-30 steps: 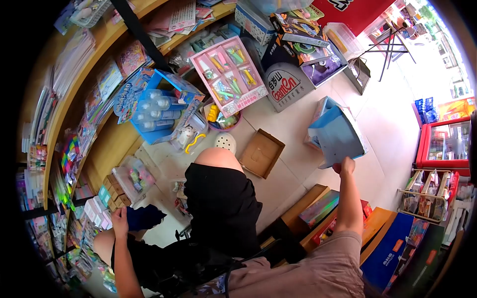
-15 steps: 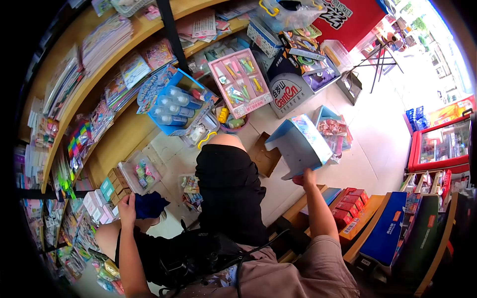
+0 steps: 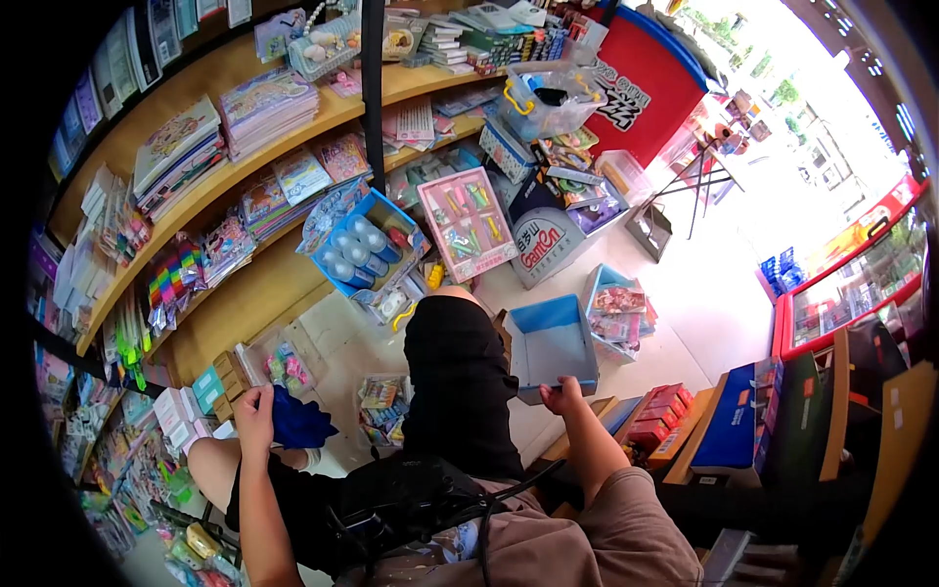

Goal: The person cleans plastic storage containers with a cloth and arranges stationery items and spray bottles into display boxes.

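Note:
A dark blue cloth (image 3: 301, 419) hangs from my left hand (image 3: 254, 419), whose fingers are closed on it beside my left knee. My right hand (image 3: 562, 393) is at the near edge of a light blue open box (image 3: 550, 344), with its fingers at the rim. The box shows its pale, bare inside and stands on the floor to the right of my knee, partly over a brown cardboard tray (image 3: 503, 338). Just behind it is another blue box (image 3: 614, 311) filled with packaged items.
Curved wooden shelves (image 3: 210, 186) with books run along the left. A blue box of bottles (image 3: 364, 245), a pink boxed set (image 3: 468, 225) and a grey carton (image 3: 548, 245) stand ahead. Display boxes (image 3: 729, 421) line the right; a red-framed case (image 3: 851, 284) is beyond.
The light blue box has moved left and down beside my knee with my right hand, and its open inside now faces up. My left hand still holds the cloth. The view has shifted.

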`<state>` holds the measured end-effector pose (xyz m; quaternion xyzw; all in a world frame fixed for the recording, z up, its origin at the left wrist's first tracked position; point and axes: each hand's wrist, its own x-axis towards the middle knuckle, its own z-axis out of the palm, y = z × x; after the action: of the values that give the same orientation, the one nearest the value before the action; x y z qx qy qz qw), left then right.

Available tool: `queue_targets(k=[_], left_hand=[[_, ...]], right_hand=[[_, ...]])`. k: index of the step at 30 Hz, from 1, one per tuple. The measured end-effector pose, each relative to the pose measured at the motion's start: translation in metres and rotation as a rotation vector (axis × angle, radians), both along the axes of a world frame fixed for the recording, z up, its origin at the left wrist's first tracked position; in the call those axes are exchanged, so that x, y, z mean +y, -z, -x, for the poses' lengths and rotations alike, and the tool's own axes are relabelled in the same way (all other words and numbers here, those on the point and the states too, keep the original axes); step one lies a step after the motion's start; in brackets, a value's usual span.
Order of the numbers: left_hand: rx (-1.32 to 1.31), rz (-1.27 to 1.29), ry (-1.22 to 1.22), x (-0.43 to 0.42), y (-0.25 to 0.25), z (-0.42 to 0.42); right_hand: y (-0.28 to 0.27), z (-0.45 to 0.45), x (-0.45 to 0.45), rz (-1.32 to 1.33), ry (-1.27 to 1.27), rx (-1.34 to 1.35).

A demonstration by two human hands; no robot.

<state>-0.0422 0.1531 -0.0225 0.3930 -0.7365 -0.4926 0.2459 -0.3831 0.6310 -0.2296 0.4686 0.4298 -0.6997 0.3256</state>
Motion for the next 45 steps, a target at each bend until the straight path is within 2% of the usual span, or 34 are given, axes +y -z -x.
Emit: queue_targets(k=[8, 9, 10, 14, 15, 23, 29, 36, 40, 45], left_hand=[[0.038, -0.027, 0.065, 0.007, -0.029, -0.005], [-0.004, 0.015, 0.029, 0.002, -0.016, -0.007], [-0.024, -0.071, 0.010, 0.001, -0.009, -0.007], [-0.187, -0.072, 0.033, -0.010, 0.033, -0.001], [-0.220, -0.085, 0.033, -0.012, 0.040, 0.004], [-0.288, -0.186, 0.004, -0.011, 0.039, 0.061], [-0.227, -0.122, 0.018, 0.000, 0.026, 0.092], [-0.110, -0.116, -0.105, 0.037, 0.010, 0.096], [-0.017, -0.095, -0.196, 0.061, 0.000, 0.097], [0.037, -0.070, -0.274, 0.086, -0.007, 0.097]], right_hand=[[-0.025, 0.011, 0.031, 0.151, 0.204, 0.128], [-0.037, 0.015, 0.027, 0.098, 0.246, 0.164], [-0.038, 0.025, 0.030, 0.121, 0.268, 0.193], [-0.035, 0.067, 0.049, 0.154, 0.318, 0.347], [-0.055, 0.069, 0.040, 0.120, 0.378, 0.373], [-0.077, 0.121, 0.064, -0.023, 0.341, 0.428], [-0.081, 0.151, 0.073, -0.067, 0.348, 0.433], [-0.082, 0.200, 0.111, -0.074, 0.391, 0.401], [-0.098, 0.233, 0.128, -0.042, 0.424, 0.386], [-0.129, 0.264, 0.132, -0.131, 0.361, 0.405]])
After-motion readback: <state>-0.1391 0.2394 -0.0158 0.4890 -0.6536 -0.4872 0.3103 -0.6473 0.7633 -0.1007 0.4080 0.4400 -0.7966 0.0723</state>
